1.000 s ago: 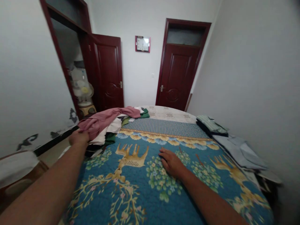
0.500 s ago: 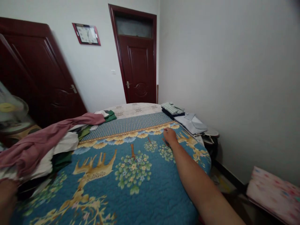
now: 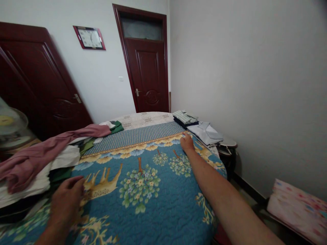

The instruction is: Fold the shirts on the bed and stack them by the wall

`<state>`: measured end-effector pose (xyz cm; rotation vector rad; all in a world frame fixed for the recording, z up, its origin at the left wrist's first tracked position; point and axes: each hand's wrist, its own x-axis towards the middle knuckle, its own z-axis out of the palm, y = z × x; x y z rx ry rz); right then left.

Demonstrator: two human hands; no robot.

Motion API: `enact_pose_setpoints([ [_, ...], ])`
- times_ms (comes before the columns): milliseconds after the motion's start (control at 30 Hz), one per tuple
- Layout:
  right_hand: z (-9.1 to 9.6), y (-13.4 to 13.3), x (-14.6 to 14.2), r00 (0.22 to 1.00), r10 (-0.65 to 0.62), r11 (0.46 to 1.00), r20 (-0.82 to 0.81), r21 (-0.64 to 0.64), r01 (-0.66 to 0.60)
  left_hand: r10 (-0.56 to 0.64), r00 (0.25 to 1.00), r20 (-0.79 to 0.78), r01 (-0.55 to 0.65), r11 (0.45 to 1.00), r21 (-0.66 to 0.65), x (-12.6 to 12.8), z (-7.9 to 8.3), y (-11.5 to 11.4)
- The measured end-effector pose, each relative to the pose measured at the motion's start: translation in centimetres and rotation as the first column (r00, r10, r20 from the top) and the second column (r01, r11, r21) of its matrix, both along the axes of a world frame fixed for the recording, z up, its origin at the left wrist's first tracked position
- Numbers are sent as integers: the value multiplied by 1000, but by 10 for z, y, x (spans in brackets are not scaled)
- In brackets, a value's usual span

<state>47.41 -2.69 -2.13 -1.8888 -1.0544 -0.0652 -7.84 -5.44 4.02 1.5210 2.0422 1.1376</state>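
Note:
My right hand [image 3: 187, 142] is stretched far forward over the blue quilt [image 3: 173, 200], just left of a folded grey shirt [image 3: 205, 133]. Its fingers look loosely bent, one pointing forward, and I see nothing held in them. Beyond it lies a folded pale striped shirt [image 3: 185, 116] on top of dark folded cloth [image 3: 182, 125]. My left hand [image 3: 66, 197] hovers over the quilt at the lower left, fingers loosely curved and holding nothing visible. Beside it is a heap of clothes with a pink garment [image 3: 33, 154], a white one [image 3: 67, 156] and a green one [image 3: 60, 174].
The quilt covers a bed with a pale patterned sheet [image 3: 155, 117] at its far end. A round stool [image 3: 228, 144] stands between bed and wall. On the right is a pink floral box-like thing [image 3: 297, 209]. A fan [image 3: 12, 126] stands at the left.
My left hand has come in from the lower left edge, rightward over the quilt. My right hand has shifted slightly toward the folded shirts, a finger now extended. The view has turned slightly right.

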Motion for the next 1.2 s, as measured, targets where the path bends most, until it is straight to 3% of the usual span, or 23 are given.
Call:
enact_pose_setpoints([
  [133, 2, 11, 8, 1000, 4, 1000, 2, 25, -5, -255, 960, 115, 258, 966, -6, 70, -13, 36],
  [233, 2, 22, 14, 999, -18, 997, 34, 74, 15, -369, 929, 42, 367, 929, 43, 110, -19, 35],
  [300, 2, 30, 18, 996, -52, 995, 67, 92, 46, -429, 902, -34, 431, 899, 73, 123, -22, 29],
  [467, 2, 55, 27, 979, -124, 992, 162, -17, 129, -549, 829, -106, 553, 833, 7, 123, -25, 20],
  [633, 0, 85, 37, 947, -146, 977, 285, -109, 183, -550, 831, -83, 549, 835, -33, 120, -29, 23],
  [867, -1, 108, 54, 927, -215, 941, 308, -190, 281, -558, 827, -69, 555, 830, -60, 116, -36, 29],
  [1200, -11, 126, 89, 937, -233, 972, 261, 51, 227, -535, 845, -25, 533, 844, -60, 122, -29, 28],
])
